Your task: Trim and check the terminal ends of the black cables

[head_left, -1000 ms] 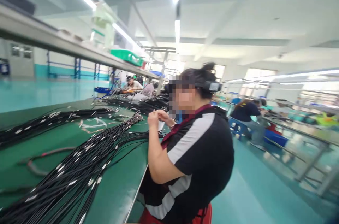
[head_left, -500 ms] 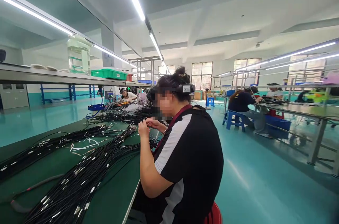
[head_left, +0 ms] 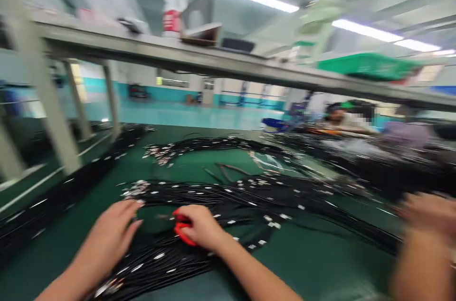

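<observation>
My left hand reaches over the green table from the lower left, its thumb and fingers apart. Just beyond its fingertips lie the light-coloured ends of a black cable bundle. My right hand is closed around a red-handled tool, a scissors- or snips-like shape whose jaws point left and are too blurred to make out. Under and between my hands runs a nearer black cable bundle with white tags.
At the right edge, a co-worker's hand is blurred. More black cables lie at the left and along the back. A shelf crosses above the table with a bottle and a green tray. Another person sits beyond.
My view has swung left and down from the seated co-worker to the table. Both my hands are now in sight, the right one holding the red-handled tool.
</observation>
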Demonstrator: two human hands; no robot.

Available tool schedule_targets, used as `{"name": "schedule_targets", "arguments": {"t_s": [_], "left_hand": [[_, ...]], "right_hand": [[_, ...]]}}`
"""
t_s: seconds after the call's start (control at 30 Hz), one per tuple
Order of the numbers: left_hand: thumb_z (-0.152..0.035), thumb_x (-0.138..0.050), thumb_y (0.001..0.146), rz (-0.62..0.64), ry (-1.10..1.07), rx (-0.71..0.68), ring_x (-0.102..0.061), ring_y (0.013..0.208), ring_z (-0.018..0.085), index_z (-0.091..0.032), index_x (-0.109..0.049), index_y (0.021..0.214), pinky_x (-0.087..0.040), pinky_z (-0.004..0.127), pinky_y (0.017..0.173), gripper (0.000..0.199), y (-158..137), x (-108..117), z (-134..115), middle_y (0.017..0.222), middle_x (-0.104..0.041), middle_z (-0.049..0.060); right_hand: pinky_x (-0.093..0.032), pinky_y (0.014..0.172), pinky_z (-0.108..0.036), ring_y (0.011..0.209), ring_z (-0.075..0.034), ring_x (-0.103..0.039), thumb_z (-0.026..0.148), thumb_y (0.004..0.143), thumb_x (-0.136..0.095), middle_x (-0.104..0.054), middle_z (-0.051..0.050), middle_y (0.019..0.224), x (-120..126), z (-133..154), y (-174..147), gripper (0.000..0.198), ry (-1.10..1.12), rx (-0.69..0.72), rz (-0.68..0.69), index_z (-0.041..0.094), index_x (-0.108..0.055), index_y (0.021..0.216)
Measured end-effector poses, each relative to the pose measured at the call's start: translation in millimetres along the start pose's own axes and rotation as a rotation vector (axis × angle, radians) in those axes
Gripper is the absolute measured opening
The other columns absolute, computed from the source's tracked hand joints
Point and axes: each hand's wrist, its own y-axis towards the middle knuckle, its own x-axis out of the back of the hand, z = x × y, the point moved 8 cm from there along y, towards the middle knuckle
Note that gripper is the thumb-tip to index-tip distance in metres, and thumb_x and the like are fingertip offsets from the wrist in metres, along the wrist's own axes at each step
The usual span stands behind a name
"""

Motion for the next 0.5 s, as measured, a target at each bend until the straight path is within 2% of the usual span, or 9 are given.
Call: {"name": "schedule_targets", "arguments": {"t_s": [0.07, 0.1, 0.17, 0.23, 0.3, 0.4, 0.5], "left_hand": [[-0.038, -0.05, 0.08, 0.2, 0.066, -0.009, -0.051, 0.107, 0.026, -0.024, -0.062, 0.101, -0.039, 0.041, 0.093, 0.028, -10.2, -8.1, 2.6, 0.109, -0.061, 0.006], [-0.042, -0.049, 0.079, 0.336, 0.064, -0.045, -0.045, 0.114, 0.026, -0.023, -0.059, 0.107, -0.033, 0.042, 0.098, 0.035, -14.0, -17.6, -2.6, 0.115, -0.058, 0.007], [-0.059, -0.053, 0.069, 0.468, 0.065, -0.076, -0.041, 0.117, 0.03, -0.017, -0.049, 0.121, -0.022, 0.048, 0.104, 0.067, -18.7, -27.9, -13.8, 0.12, -0.054, 0.013], [-0.068, -0.055, 0.058, 0.541, 0.1, -0.077, -0.043, 0.113, 0.033, -0.011, -0.044, 0.125, -0.017, 0.051, 0.104, 0.088, -25.9, -35.3, -23.0, 0.118, -0.053, 0.018], [-0.066, -0.057, 0.058, 0.578, 0.18, -0.031, -0.048, 0.105, 0.032, -0.009, -0.045, 0.125, -0.023, 0.051, 0.101, 0.088, -37.1, -42.0, -25.2, 0.113, -0.055, 0.018], [-0.054, -0.052, 0.073, 0.573, 0.342, 0.055, -0.05, 0.101, 0.031, -0.01, -0.044, 0.125, -0.035, 0.048, 0.092, 0.069, -55.0, -52.3, -20.4, 0.109, -0.056, 0.018], [-0.047, -0.045, 0.08, 0.567, 0.434, 0.054, -0.048, 0.104, 0.032, -0.009, -0.044, 0.126, -0.036, 0.046, 0.09, 0.06, -66.7, -66.0, -16.8, 0.114, -0.055, 0.02]], "right_hand": [[-0.04, 0.059, -0.025, 0.064, -0.014, -0.051, 0.017, 0.073, -0.056, -0.056, 0.0, 0.065, -9.3, -3.4, 8.6, 0.001, 0.039, 0.022, -0.016, 0.016, -0.056, 0.074], [-0.038, 0.057, -0.024, 0.06, -0.013, -0.049, 0.017, 0.075, -0.052, -0.055, 0.0, 0.063, -10.3, -6.2, 10.4, 0.004, 0.054, 0.029, -0.02, 0.016, -0.055, 0.073], [-0.037, 0.055, -0.023, 0.058, -0.012, -0.046, 0.019, 0.077, -0.048, -0.053, 0.001, 0.062, -9.4, -10.5, 10.5, 0.008, 0.079, 0.034, -0.025, 0.017, -0.053, 0.071], [-0.036, 0.054, -0.022, 0.056, -0.011, -0.042, 0.021, 0.076, -0.048, -0.05, 0.002, 0.06, -7.4, -12.8, 8.2, 0.009, 0.124, 0.004, -0.037, 0.017, -0.051, 0.068], [-0.035, 0.054, -0.021, 0.055, -0.011, -0.04, 0.022, 0.074, -0.05, -0.047, 0.003, 0.059, -6.7, -12.4, 5.7, 0.01, 0.176, -0.041, -0.044, 0.018, -0.05, 0.065], [-0.035, 0.053, -0.021, 0.055, -0.011, -0.041, 0.026, 0.075, -0.048, -0.047, 0.003, 0.058, -4.2, -9.6, 5.0, 0.013, 0.225, -0.105, -0.044, 0.018, -0.05, 0.064], [-0.04, 0.058, -0.022, 0.059, -0.013, -0.049, 0.032, 0.076, -0.048, -0.055, 0.0, 0.063, 10.3, -11.3, 9.5, 0.016, 0.259, -0.159, -0.125, 0.018, -0.052, 0.068]]}}
